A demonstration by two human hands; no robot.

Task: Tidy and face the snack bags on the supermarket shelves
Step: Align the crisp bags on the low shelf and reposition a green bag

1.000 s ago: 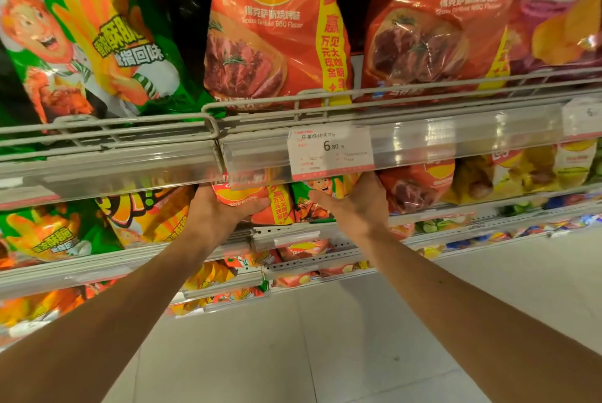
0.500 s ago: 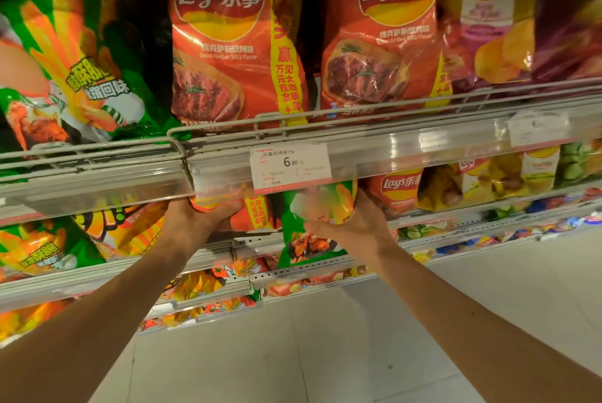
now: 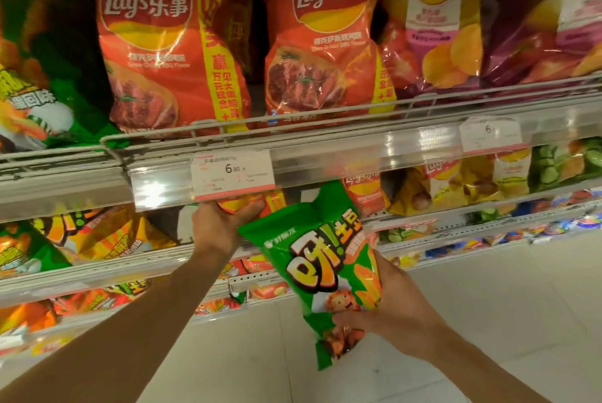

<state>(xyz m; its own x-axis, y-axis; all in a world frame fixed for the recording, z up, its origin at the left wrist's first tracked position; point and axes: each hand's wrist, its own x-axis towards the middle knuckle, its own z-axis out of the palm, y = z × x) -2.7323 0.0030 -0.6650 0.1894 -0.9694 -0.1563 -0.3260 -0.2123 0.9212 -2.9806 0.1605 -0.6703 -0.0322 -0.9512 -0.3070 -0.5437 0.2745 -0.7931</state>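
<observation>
Two hands are busy in the middle of the frame: the right hand (image 3: 387,311) has its grip closed round the lower part of a green snack bag (image 3: 329,269), thumb across the front near the bottom, and the bag hangs tilted in the air just in front of the second shelf (image 3: 136,269), clear of its rail. The left hand (image 3: 221,223) reaches in under the price tag (image 3: 233,173) and grips the top of an orange Lay's bag (image 3: 247,202) standing on that shelf. The green bag looks out of place among the orange ones, so the step seems to be sorting it out of this row. To do it well, hold it by the sides rather than crushing the chips, steady the orange bag upright with its front facing outward, then carry the green one towards the matching green bags (image 3: 29,256) at centre left and set it label forward.
</observation>
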